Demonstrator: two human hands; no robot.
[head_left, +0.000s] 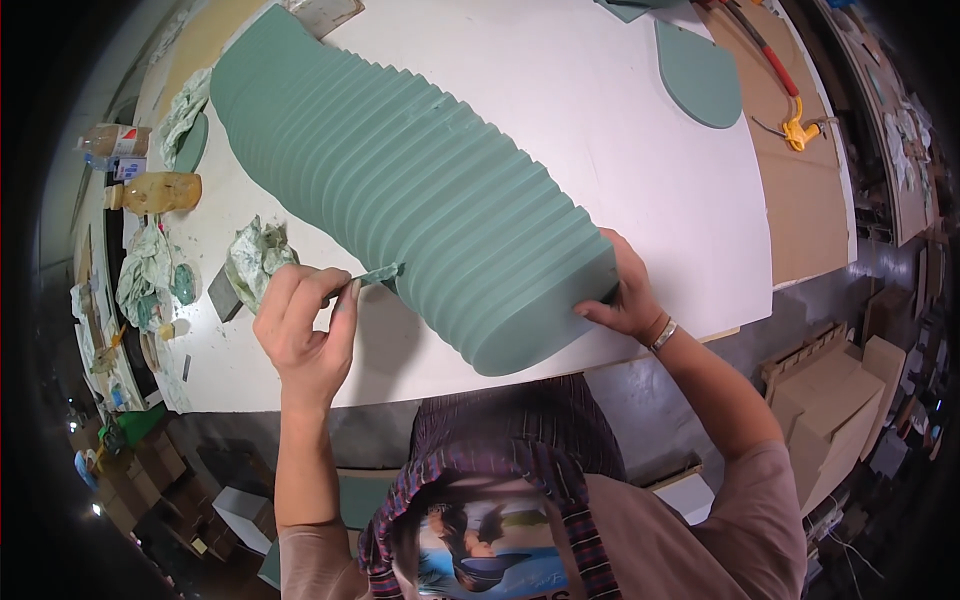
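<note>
A long row of green panels (400, 170) with rounded ends lies fanned in overlapping steps across the white tabletop (640, 120). My left hand (305, 320) is closed, pinching a thin, flat strip smeared with green (372, 276). The strip's tip reaches the left edges of the panels; whether it touches them I cannot tell. At the near right end, my right hand (632, 290) grips the nearest panel, thumb on its face and fingers behind its edge, mostly hidden.
Left of the panels lie a crumpled green-stained cloth (258, 255), a dark grey block (226, 294) and a bottle of yellowish liquid (165, 192). A single green panel (698, 75) rests at the far right, near a red-and-yellow tool (793, 125). Cardboard boxes (825, 410) stand at lower right.
</note>
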